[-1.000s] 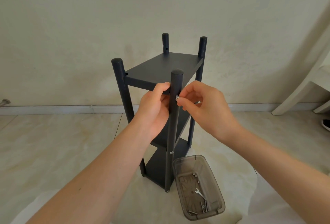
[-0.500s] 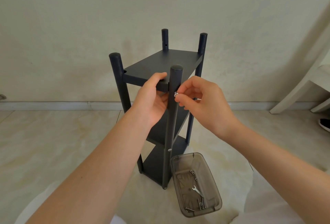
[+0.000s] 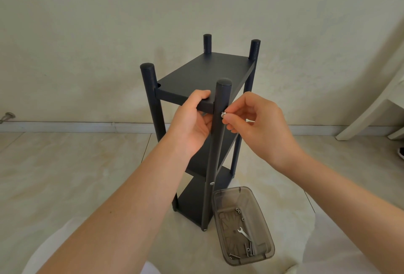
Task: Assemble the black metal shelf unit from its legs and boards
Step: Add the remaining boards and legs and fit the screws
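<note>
The black metal shelf unit stands upright on the floor with its top board (image 3: pixel 209 70) between round legs. My left hand (image 3: pixel 192 125) grips the front edge of the top board beside the near leg (image 3: pixel 216 142), thumb on top. My right hand (image 3: pixel 253 125) pinches a small silver screw (image 3: pixel 223 114) against the side of that leg, just below the board. Two lower boards show behind my forearm, partly hidden. Another silver screw head (image 3: pixel 211 183) sits lower on the same leg.
A smoky transparent plastic box (image 3: pixel 262 225) lies on the floor right of the shelf's foot, holding a small wrench (image 3: pixel 244 233), nuts and several screws. A white furniture leg (image 3: pixel 376 107) slants at the right edge. The wall and skirting run close behind.
The view has shifted slightly. My right hand's fingers have turned around the screw at the leg; my left hand keeps its hold on the top board.
</note>
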### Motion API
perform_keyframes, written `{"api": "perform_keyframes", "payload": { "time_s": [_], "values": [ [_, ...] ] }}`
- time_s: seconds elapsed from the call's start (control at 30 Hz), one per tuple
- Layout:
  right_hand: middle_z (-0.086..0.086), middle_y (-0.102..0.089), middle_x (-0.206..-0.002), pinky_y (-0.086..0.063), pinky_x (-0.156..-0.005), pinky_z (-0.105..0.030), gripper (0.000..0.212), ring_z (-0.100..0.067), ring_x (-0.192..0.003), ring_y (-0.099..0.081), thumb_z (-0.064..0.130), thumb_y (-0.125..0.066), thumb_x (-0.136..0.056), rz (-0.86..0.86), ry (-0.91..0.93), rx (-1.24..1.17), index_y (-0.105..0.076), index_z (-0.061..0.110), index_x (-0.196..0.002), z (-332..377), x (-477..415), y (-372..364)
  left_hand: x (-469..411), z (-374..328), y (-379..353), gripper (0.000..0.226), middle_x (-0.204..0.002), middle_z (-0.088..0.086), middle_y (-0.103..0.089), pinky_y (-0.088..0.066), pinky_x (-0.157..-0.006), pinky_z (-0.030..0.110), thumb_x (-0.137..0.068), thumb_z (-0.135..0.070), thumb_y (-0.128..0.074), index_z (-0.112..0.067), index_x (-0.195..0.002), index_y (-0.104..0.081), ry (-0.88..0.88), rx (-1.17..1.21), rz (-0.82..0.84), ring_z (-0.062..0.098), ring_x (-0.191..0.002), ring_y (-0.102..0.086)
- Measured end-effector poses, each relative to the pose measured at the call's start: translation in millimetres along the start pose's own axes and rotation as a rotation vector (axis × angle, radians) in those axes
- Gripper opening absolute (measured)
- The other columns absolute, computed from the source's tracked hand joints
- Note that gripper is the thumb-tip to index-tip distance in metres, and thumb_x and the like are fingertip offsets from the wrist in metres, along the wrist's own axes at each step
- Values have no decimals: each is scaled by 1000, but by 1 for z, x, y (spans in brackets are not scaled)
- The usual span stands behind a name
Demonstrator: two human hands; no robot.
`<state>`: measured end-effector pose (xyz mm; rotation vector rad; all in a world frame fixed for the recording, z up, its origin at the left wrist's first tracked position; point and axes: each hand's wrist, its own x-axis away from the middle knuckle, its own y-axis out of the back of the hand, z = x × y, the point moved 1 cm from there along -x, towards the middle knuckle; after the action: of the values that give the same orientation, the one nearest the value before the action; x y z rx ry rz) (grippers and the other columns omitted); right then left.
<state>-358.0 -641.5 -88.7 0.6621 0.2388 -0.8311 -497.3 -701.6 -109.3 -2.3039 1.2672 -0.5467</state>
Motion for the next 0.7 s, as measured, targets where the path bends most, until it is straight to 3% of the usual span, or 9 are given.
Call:
{"api": "perform_keyframes", "payload": {
  "time_s": [0.2, 0.3, 0.37, 0.47, 0.57, 0.7],
  "values": [
    [13, -66, -82, -57, -72, -28, 21, -8, -77, -66, 29, -75, -85, -52, -36, -10, -55, 32, -90, -6, -4, 0, 1, -1, 0, 17, -77, 3, -74, -58, -65, 27, -98, -29, -58, -14, -105, -60, -4, -13, -27, 16, -78, -75],
    [19, -58, -95, -52, -62, -11, 37, 2, -81, -63, 36, -75, -84, 0, -92, 1, -48, 38, -109, -11, -11, 2, 1, 1, 1, 15, -79, 3, -75, -59, -67, 28, -98, -30, -58, -16, -103, -63, -6, -27, -39, 17, -79, -76],
    [18, -55, -104, -53, -67, -12, 46, -2, -85, -65, 37, -73, -85, 100, -134, -49, -42, 48, -117, -14, -16, 4, 1, 0, 1, 19, -84, 4, -76, -59, -69, 29, -98, -30, -58, -15, -108, -64, -14, -34, -43, 18, -83, -76],
    [17, -53, -114, -55, -79, -21, 50, -6, -98, -64, 35, -73, -86, 212, -151, -167, -41, 64, -111, -18, -22, 5, 2, -1, 2, 33, -101, 9, -72, -57, -78, 32, -100, -33, -55, -11, -123, -64, -18, -85, -63, 18, -95, -72],
    [15, -54, -121, -56, -76, -18, 53, 0, -98, -64, 29, -77, -83, 254, -179, -257, -50, 56, -119, -22, -27, 6, 1, -1, 2, 25, -103, 8, -68, -54, -86, 32, -100, -31, -54, -14, -115, -66, -34, -96, -86, 17, -101, -68],
    [10, -49, -132, -56, -86, -25, 86, -14, -110, -66, 20, -87, -70, 309, -275, -396, -43, 40, -142, -28, -37, 10, 2, 0, 1, 24, -106, 9, -71, -52, -94, 32, -101, -32, -54, -15, -114, -65, -16, -103, -91, 19, -105, -68]
  ]
}}
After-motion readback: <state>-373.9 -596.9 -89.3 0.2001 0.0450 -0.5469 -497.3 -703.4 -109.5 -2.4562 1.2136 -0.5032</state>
